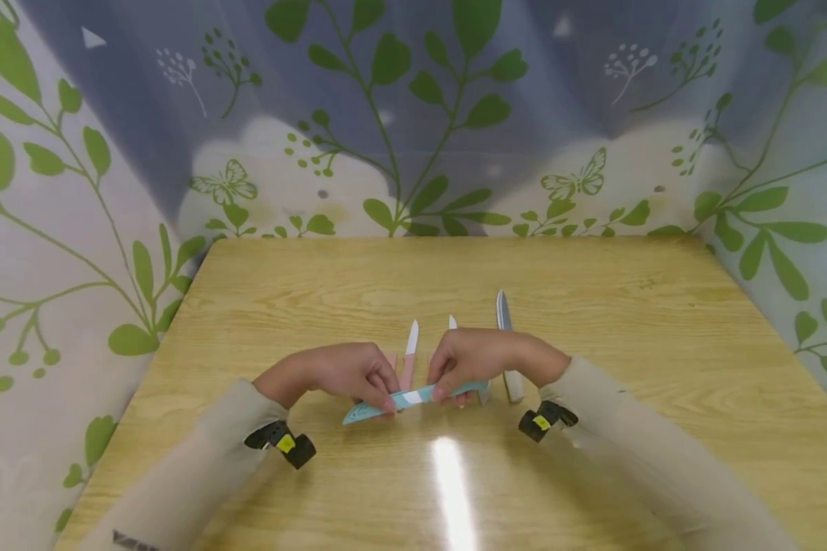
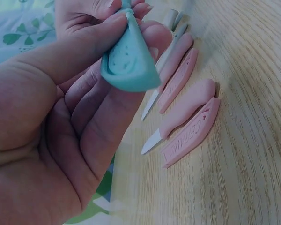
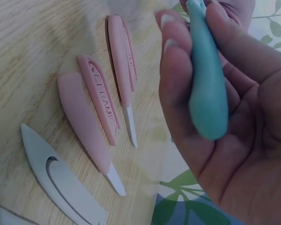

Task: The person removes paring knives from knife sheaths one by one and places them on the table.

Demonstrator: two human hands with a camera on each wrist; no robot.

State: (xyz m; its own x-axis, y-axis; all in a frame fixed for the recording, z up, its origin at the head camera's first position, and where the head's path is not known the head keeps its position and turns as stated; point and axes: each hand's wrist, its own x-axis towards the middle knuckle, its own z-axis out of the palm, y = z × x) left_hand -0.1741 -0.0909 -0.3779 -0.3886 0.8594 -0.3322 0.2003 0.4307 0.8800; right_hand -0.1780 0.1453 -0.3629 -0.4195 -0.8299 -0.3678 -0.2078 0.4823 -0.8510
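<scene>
Over the table, a small teal ceramic knife is held level between both hands, a strip of its white blade (image 1: 413,396) showing. My left hand (image 1: 354,371) pinches the teal sheath (image 2: 131,61) between thumb and fingers. The right hand (image 1: 478,356) grips the teal handle (image 3: 208,89). Behind the hands lie two pink-handled knives with bare white blades; one pink handle (image 2: 189,108) and a pink sheath (image 2: 193,135) marked with letters show in the left wrist view. In the right wrist view the other pink sheath (image 3: 100,96) lies between the two pink knives.
A larger knife (image 1: 503,310) with a grey blade and pale handle lies beyond the right wrist. Its neighbour is a grey sheath (image 3: 61,178) with a curved groove. The wooden table (image 1: 303,283) meets leaf-patterned cloth (image 1: 248,180) at the back and sides.
</scene>
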